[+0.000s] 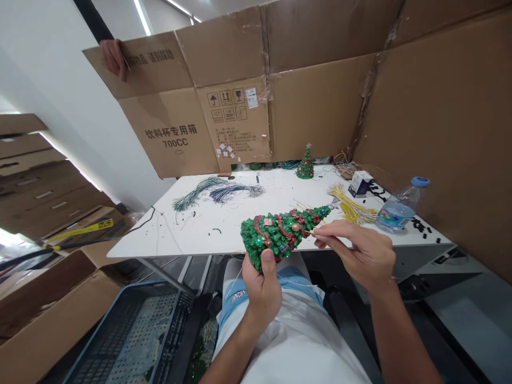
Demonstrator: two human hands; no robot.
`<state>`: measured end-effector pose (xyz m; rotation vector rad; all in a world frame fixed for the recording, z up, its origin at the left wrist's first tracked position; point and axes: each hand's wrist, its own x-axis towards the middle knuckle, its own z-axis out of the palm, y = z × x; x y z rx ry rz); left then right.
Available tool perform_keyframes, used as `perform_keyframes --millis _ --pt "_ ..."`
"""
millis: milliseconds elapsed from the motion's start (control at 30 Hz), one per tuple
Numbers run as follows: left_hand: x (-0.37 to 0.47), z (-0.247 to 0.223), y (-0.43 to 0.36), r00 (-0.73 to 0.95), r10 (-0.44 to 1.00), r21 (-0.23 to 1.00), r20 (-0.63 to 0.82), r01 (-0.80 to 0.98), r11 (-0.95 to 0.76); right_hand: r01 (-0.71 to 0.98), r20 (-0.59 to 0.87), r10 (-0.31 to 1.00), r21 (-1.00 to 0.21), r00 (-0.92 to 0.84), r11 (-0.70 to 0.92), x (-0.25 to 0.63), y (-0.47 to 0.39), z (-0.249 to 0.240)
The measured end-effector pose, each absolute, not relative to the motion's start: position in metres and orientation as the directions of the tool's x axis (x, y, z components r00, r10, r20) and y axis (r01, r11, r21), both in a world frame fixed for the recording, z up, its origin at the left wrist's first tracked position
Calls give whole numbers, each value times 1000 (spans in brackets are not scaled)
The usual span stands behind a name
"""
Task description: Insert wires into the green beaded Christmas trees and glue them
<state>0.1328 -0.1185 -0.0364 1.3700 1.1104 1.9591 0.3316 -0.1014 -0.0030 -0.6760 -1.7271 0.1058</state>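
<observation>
A glittery green Christmas tree figurine (276, 230) with red garlands and a star at its tip lies tilted in front of me. My left hand (262, 285) grips it round the base, thumb on top. My right hand (358, 248) pinches a thin yellow wire (310, 232) against the tree's side, near a gold ball. Thin pale wires hang below the base by my lap. On the table just past the tip is a bundle of yellow wires (354, 207).
A second tree figurine (305, 164) stands at the back of the white table (188, 234). Green wires (198, 193), blue wires (236, 192), a small box (360, 184) and a water bottle (402, 205) lie or stand there. Cardboard walls (320, 101) surround it; another person's hand (114, 58) holds one. A blue crate (132, 325) sits below left.
</observation>
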Motion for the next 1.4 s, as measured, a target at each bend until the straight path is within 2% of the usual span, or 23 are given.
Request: perform_keyframes --millis 267,600,800,1200,1400 --pt "132 -36 -118 -370 780 848 505 46 -528 408 872 479 -403 -101 819 328 -102 -4" --pt "129 -41 -119 -357 730 805 583 126 -580 443 857 515 -455 -18 773 314 -105 2" --pt "129 -44 -118 -389 727 815 566 133 -563 468 849 525 -487 55 738 300 -107 3" --pt "129 -44 -116 -482 689 832 541 187 -522 353 828 555 -544 78 761 297 -108 -3" --pt "129 -40 -116 -497 693 845 522 191 -499 400 844 533 -511 64 761 302 -104 -5"
